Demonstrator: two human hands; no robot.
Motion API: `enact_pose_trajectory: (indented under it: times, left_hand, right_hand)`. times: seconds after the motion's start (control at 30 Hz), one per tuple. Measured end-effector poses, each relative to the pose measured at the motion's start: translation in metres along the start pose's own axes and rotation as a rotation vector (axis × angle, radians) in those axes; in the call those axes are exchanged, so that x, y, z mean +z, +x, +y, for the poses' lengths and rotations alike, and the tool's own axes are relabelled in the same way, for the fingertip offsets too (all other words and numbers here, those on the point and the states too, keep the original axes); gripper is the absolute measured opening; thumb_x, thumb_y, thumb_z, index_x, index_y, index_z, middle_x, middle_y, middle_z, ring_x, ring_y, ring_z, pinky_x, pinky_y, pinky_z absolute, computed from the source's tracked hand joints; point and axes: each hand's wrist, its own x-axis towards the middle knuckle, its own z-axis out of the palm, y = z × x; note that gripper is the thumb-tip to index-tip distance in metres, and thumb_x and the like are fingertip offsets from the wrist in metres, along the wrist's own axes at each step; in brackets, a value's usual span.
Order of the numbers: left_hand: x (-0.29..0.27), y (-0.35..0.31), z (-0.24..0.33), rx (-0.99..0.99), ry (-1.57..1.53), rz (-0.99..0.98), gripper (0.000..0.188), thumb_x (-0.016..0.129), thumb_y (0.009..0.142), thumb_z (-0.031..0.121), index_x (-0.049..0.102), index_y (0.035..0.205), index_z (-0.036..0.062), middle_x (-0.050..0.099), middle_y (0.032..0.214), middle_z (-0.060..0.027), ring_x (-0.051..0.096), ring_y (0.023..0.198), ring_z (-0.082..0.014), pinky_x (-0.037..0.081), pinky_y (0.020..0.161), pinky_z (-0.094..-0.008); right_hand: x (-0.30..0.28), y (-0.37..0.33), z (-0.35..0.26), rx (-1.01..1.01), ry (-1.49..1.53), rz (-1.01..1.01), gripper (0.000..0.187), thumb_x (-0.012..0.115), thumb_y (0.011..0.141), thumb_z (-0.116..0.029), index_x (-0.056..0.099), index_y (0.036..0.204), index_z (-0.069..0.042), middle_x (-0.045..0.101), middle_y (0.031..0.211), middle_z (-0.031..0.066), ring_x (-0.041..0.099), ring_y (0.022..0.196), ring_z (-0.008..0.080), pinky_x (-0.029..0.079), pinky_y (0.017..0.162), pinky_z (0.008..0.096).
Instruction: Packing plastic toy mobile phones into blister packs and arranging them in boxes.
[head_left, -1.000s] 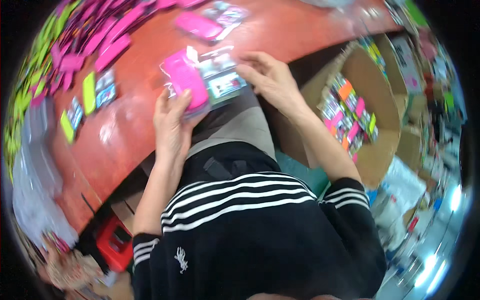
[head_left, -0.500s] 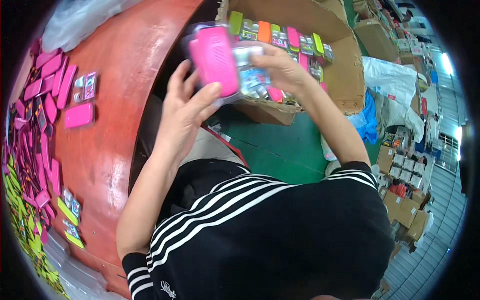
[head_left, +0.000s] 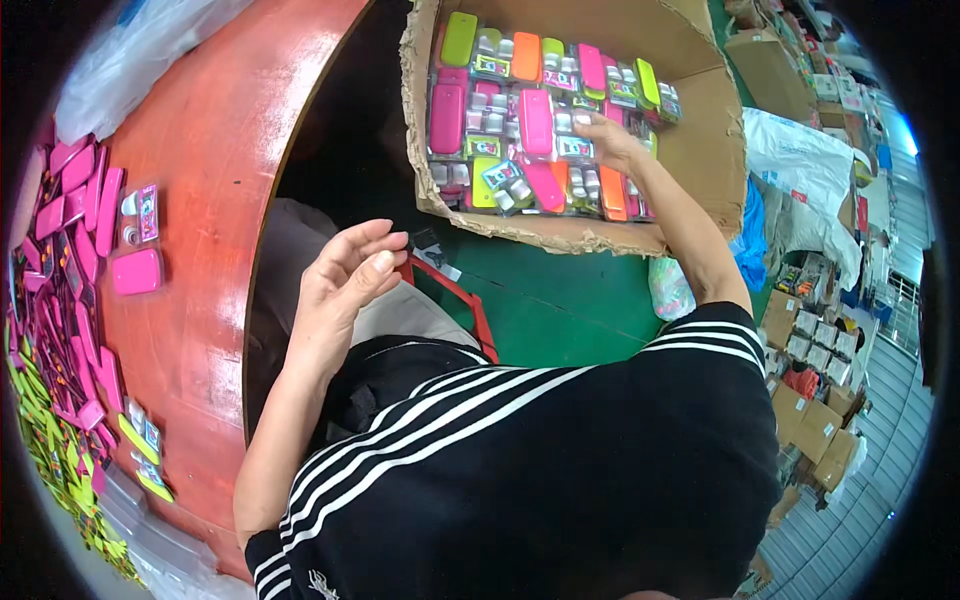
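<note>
Inside the carton [head_left: 700,120]: pink blister pack [head_left: 537,122] atop other packs [head_left: 447,118]; it may slide if those beneath sit unevenly.
Right hand [head_left: 614,145]: at the pack's right edge, grip impossible to tell; a snag could drag it askew.
Left hand [head_left: 342,275]: empty, loosely curled, apart from the carton, steadying nothing.

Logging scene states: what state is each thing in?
Left hand: empty, fingers partly curled
Right hand: inside the carton, at a pink-cased pack's edge; grip unclear
Carton: open, holding many packs
Pink-cased pack: lying in carton
Loose pink cases: heaped
Translucent plastic bag: crumpled
White sack: crumpled
</note>
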Motion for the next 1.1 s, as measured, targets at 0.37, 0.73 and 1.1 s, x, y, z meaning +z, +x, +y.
enact_pose_trajectory:
  times: [0.37, 0.73, 1.1]
  left_hand:
    - [-0.021, -0.024, -0.007, 0.086, 0.133, 0.039, 0.045, 0.061, 0.084, 0.022, 0.048, 0.121, 0.0007, 0.057, 0.113, -0.0144, 0.055, 0.103, -0.0202, 0.045, 0.087, -0.0322]
    - [-0.129, -0.158, 0.010, 0.377, 0.627, 1.136, 0.024, 0.063, 0.083, 0.019, 0.062, 0.100, 0.0023, 0.063, 0.085, -0.0073, 0.059, 0.067, -0.0119, 0.048, 0.057, -0.0248]
    - [-0.287, -0.247, -0.037, 0.053, 1.609, 1.801, 0.031, 0.056, 0.084, 0.030, 0.057, 0.102, 0.0041, 0.055, 0.096, -0.0155, 0.055, 0.088, -0.0335, 0.045, 0.073, -0.0434]
  right_hand:
    - [-0.016, 0.055, 0.028, -0.104, -0.634, 0.427, 0.083, 0.071, 0.072, -0.039, 0.032, 0.127, 0.010, 0.046, 0.123, 0.0186, 0.046, 0.111, 0.0246, 0.038, 0.090, 0.0380]
    - [0.126, 0.016, -0.068, -0.889, -1.008, 0.495, 0.039, 0.055, 0.088, -0.025, 0.053, 0.113, 0.004, 0.061, 0.104, 0.0160, 0.057, 0.099, 0.0223, 0.043, 0.087, 0.0309]
    - [0.464, 0.029, -0.086, -0.987, -0.917, -0.261, 0.041, 0.056, 0.087, -0.030, 0.056, 0.113, 0.002, 0.063, 0.099, 0.0096, 0.060, 0.079, 0.0154, 0.050, 0.062, 0.0259]
